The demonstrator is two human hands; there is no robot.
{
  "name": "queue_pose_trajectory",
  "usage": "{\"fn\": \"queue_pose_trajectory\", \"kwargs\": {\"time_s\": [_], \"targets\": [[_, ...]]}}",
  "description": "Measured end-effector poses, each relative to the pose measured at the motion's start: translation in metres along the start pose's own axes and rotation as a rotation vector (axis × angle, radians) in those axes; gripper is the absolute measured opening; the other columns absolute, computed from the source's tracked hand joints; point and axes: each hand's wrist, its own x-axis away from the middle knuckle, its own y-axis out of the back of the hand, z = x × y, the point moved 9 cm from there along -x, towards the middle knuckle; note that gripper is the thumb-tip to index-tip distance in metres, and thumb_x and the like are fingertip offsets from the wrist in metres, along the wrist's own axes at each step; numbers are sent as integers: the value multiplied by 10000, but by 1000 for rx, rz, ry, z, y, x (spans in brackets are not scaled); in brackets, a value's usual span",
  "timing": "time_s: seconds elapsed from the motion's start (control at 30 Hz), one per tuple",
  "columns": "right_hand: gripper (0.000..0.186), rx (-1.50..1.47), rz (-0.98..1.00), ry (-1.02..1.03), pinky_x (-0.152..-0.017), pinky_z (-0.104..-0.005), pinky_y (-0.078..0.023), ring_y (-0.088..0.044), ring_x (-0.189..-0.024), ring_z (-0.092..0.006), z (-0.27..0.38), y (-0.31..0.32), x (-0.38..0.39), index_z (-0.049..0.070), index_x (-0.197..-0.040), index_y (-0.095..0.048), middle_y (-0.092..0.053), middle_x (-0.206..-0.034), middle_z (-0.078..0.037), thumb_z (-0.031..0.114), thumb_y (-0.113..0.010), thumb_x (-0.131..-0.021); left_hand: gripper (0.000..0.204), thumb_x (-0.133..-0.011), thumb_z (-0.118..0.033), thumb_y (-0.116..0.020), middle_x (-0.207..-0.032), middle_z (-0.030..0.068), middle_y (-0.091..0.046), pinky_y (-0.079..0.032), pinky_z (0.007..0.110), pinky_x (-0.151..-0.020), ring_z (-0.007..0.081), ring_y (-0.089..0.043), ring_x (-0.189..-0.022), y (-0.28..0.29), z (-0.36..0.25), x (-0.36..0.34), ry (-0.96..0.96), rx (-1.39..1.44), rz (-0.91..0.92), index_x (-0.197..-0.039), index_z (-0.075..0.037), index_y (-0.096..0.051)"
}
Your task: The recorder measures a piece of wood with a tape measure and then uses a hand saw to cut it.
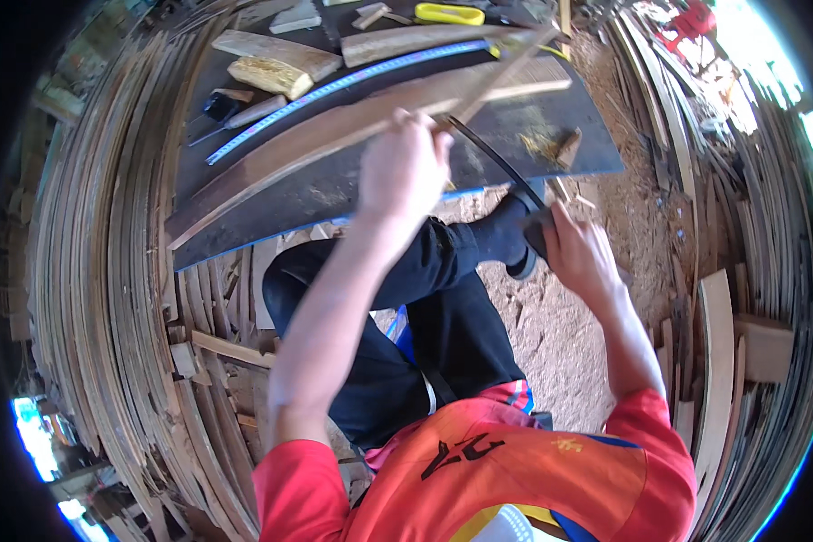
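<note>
Shirt: my orange-red shirt [515, 470] fills the lower edge, nearest the lens.
Left hand: my left hand [405, 167] has its fingers [425, 126] closed around a thin wooden strip [501, 77], holding it slanted over the desk [551, 149], I judge to steady it for the blade.
Right hand: my right hand [583, 257] has its fingers wrapped on the dark handle of a curved blade [492, 163], which arcs up to the strip.
Desk: a long plank [289, 154], a blue measuring strip [334, 90] and wood blocks [271, 77] lie on it, within reach.
Surroundings: stacked wooden slats [108, 271] ring the sawdust floor [560, 334].
</note>
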Motion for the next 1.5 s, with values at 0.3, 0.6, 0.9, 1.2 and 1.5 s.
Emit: {"fn": "queue_pose_trajectory", "kwargs": {"time_s": [0.3, 0.6, 0.9, 1.2, 1.5], "targets": [[217, -69, 83, 23, -580, -525, -492, -640, -621, -443, -38, -21, 9, -20, -1127, -569, -637, -703, -234, 125, -607, -970, 199, -946, -294, -733, -953, 114, -732, -582, 413, -815, 300, -725, -892, 8, 16, 21, -39, 9, -80, -979, -102, -772], [177, -139, 110, 52, -600, -527, -472, -617, -643, -461, -54, -25, 5, -3, -1069, -562, -618, -711, -232, 124, -612, -957, 311, -918, -65, -754, -1067, 71, -712, -543, 307, -728, 158, -665, -794, 22, 78, 7, -129, 118, 217, -1228, -92, -749], [166, -127, 112, 51, -593, -517, -467, -624, -643, -454, -60, -20, 7, -6, -1058, -569, -612, -704, -237, 131, -613, -973, 263, -949, -70, -687, -915, 93, -740, -553, 354, -789, 183, -683, -786, -5, 63, -22, -140, -98, 378, -1205, -56, -745], [199, -144, 94, 79, -595, -507, -475, -627, -625, -444, -54, -23, 2, -12, -1106, -588, -614, -685, -228, 124, -628, -967, 119, -920, -68, -670, -969, 135, -723, -552, 438, -898, 317, -715, -930, -15, 63, -31, -236, -235, 475, -1011, 7, -685], [240, -145, 112, 65, -625, -514, -489, -640, -682, -463, -61, -26, 0, -22, -1154, -586, -632, -735, -257, 104, -626, -953, 92, -970, -82, -562, -973, 174, -678, -569, 481, -794, 379, -709, -895, -16, 38, -21, -582, -370, 433, -978, -13, -623]]}}
